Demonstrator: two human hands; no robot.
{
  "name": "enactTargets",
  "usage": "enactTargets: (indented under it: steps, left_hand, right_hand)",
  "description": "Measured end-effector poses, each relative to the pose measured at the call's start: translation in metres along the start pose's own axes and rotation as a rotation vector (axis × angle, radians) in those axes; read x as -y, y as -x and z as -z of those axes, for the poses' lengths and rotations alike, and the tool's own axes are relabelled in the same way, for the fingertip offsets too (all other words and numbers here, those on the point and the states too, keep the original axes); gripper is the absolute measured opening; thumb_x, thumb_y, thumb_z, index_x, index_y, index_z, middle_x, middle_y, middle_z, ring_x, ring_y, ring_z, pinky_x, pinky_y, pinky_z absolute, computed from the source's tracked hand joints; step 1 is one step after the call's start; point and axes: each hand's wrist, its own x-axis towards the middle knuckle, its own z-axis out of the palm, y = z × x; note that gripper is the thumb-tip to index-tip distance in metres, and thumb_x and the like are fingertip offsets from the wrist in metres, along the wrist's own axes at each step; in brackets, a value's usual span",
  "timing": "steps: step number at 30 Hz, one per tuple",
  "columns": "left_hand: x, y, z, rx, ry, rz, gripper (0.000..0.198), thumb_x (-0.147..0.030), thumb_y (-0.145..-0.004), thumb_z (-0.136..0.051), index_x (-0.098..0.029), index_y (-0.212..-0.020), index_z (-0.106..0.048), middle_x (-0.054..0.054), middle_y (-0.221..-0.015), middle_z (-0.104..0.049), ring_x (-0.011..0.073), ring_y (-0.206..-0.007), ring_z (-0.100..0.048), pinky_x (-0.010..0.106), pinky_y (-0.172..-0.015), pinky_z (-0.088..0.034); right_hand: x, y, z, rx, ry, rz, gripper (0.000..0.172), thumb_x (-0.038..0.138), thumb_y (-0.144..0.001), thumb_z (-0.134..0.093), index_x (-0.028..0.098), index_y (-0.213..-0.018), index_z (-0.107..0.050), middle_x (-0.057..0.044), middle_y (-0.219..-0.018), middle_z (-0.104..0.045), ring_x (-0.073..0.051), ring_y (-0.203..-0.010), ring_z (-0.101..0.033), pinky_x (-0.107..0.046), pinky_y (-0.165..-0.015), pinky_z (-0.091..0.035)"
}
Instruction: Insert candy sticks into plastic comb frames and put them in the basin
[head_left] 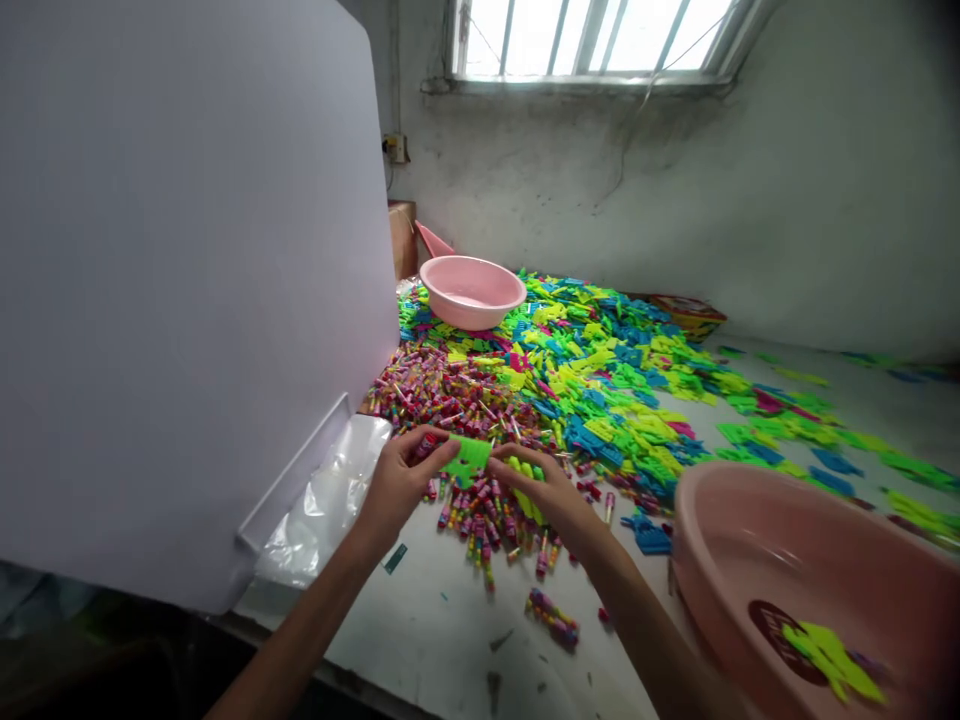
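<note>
My left hand (401,485) pinches a small striped tube (427,446) between its fingers. My right hand (540,492) grips yellow-green plastic pieces (525,490), partly hidden by its fingers. A bright green plastic piece (469,460) sits between my two hands, its far end close to the tube. Below my hands lies a loose heap of multicoloured striped tubes (469,400), spread across the white table (427,640). To the right spreads a large heap of flat green, blue, yellow and pink plastic pieces (607,385).
A tall white board (180,280) rises at the left, with a clear plastic bag (322,500) at its foot. A pink basin (780,570) holding green pieces stands at the near right, and another pink basin (472,292) stands at the far side below a barred window (592,40).
</note>
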Motion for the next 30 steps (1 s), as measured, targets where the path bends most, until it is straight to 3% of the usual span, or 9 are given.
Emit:
enactTargets:
  steps: [3, 6, 8, 13, 16, 19, 22, 26, 30]
  left_hand:
    - [0.002, -0.001, -0.007, -0.096, 0.178, 0.028, 0.037, -0.048, -0.077, -0.073, -0.016, -0.097, -0.069, -0.008, -0.055, -0.040, 0.0057, -0.046, -0.034, 0.018, -0.041, -0.025]
    - [0.005, 0.003, -0.014, -0.156, 0.234, 0.021, 0.033, -0.046, -0.080, -0.071, -0.018, -0.097, -0.069, -0.009, -0.052, -0.037, 0.0057, -0.045, -0.034, 0.018, -0.041, -0.026]
    - [0.006, 0.009, -0.014, -0.184, 0.149, -0.079, 0.027, -0.042, -0.084, -0.070, -0.019, -0.098, -0.071, -0.006, -0.057, -0.046, 0.0069, -0.050, -0.042, 0.019, -0.047, -0.033]
    - [0.002, 0.019, 0.001, 0.047, -0.259, -0.622, 0.023, -0.021, -0.088, -0.067, -0.025, -0.110, -0.072, 0.001, -0.081, -0.064, 0.0121, -0.074, -0.055, 0.024, -0.070, -0.045]
    - [0.002, 0.022, 0.014, 0.125, -0.396, -0.843, 0.034, -0.013, -0.088, -0.066, -0.026, -0.119, -0.069, 0.001, -0.075, -0.060, 0.0129, -0.072, -0.051, 0.025, -0.068, -0.044]
    - [0.000, 0.026, 0.024, 0.210, -0.471, -0.909, 0.036, -0.012, -0.088, -0.065, -0.027, -0.121, -0.067, 0.000, -0.072, -0.057, 0.0131, -0.072, -0.050, 0.023, -0.066, -0.044]
    - [-0.005, 0.031, 0.029, 0.162, -0.526, -0.781, 0.032, -0.019, -0.091, -0.061, -0.026, -0.123, -0.065, 0.000, -0.075, -0.059, 0.0116, -0.071, -0.053, 0.022, -0.067, -0.045]
    - [-0.013, 0.036, 0.027, -0.085, -0.610, -0.286, 0.021, -0.038, -0.095, -0.053, -0.020, -0.102, -0.062, -0.006, -0.058, -0.052, 0.0095, -0.051, -0.047, 0.020, -0.053, -0.038]
    - [-0.016, 0.040, 0.016, 0.050, -0.706, -0.184, 0.032, -0.052, -0.090, -0.055, -0.020, -0.088, -0.052, -0.003, -0.069, -0.057, 0.0130, -0.060, -0.052, 0.023, -0.055, -0.039]
  right_hand:
    - [-0.010, 0.005, -0.014, 0.002, -0.229, -0.101, 0.036, 0.055, -0.073, -0.075, 0.020, -0.081, -0.069, 0.000, -0.074, -0.064, -0.017, -0.068, -0.057, -0.027, -0.063, -0.041]
    - [-0.015, 0.012, -0.033, 0.156, -0.522, -0.200, 0.036, 0.050, -0.072, -0.079, 0.017, -0.078, -0.067, 0.000, -0.069, -0.061, -0.013, -0.059, -0.053, -0.025, -0.056, -0.040]
    - [-0.017, 0.015, -0.045, 0.232, -0.758, -0.228, 0.034, 0.048, -0.075, -0.077, 0.016, -0.083, -0.068, -0.001, -0.070, -0.060, -0.012, -0.059, -0.053, -0.024, -0.056, -0.042]
    - [-0.024, 0.010, -0.052, 0.255, -1.197, -0.313, 0.028, 0.042, -0.073, -0.075, 0.017, -0.083, -0.066, 0.001, -0.065, -0.056, -0.012, -0.057, -0.051, -0.022, -0.052, -0.043]
    - [-0.025, 0.007, -0.046, 0.304, -1.186, -0.372, 0.030, 0.044, -0.073, -0.075, 0.016, -0.081, -0.064, 0.002, -0.062, -0.055, -0.010, -0.051, -0.048, -0.020, -0.044, -0.040]
    - [-0.019, 0.004, -0.043, 0.311, -1.024, -0.394, 0.035, 0.047, -0.072, -0.079, 0.016, -0.083, -0.065, 0.001, -0.062, -0.059, -0.012, -0.051, -0.052, -0.022, -0.044, -0.044]
    - [-0.006, 0.000, -0.044, 0.218, -0.883, -0.332, 0.035, 0.039, -0.065, -0.086, 0.017, -0.085, -0.066, 0.001, -0.068, -0.065, -0.013, -0.055, -0.059, -0.022, -0.048, -0.051]
    - [0.008, -0.002, -0.048, -0.070, -0.794, -0.261, 0.041, 0.040, -0.064, -0.087, 0.020, -0.090, -0.063, 0.000, -0.076, -0.069, -0.014, -0.056, -0.062, -0.023, -0.048, -0.052]
    - [0.004, 0.006, -0.050, -0.275, -0.585, -0.174, 0.039, 0.047, -0.065, -0.085, 0.020, -0.081, -0.061, 0.001, -0.071, -0.064, -0.015, -0.054, -0.060, -0.024, -0.045, -0.047]
